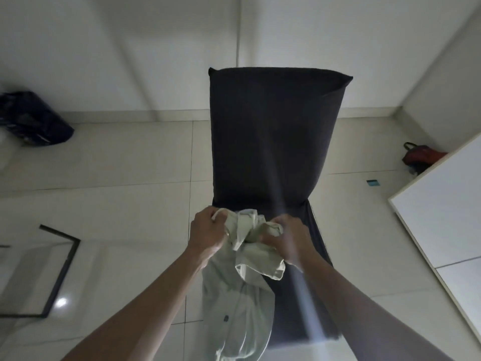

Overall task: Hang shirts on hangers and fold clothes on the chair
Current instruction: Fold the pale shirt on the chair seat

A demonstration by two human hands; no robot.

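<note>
Dim room: pale tiled floor [130, 165], white walls [130, 48].

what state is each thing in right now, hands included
shirt: bunched at the top, held up by both hands, rest hanging down
left hand: grips the shirt's top
right hand: grips the shirt's top
chair: upright, dark cover on
black bag: slumped on the floor
red bag: lying on the floor

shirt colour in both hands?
Pale green shirt, plain, no pattern visible; head view. Left hand and right hand both grip it.
</note>
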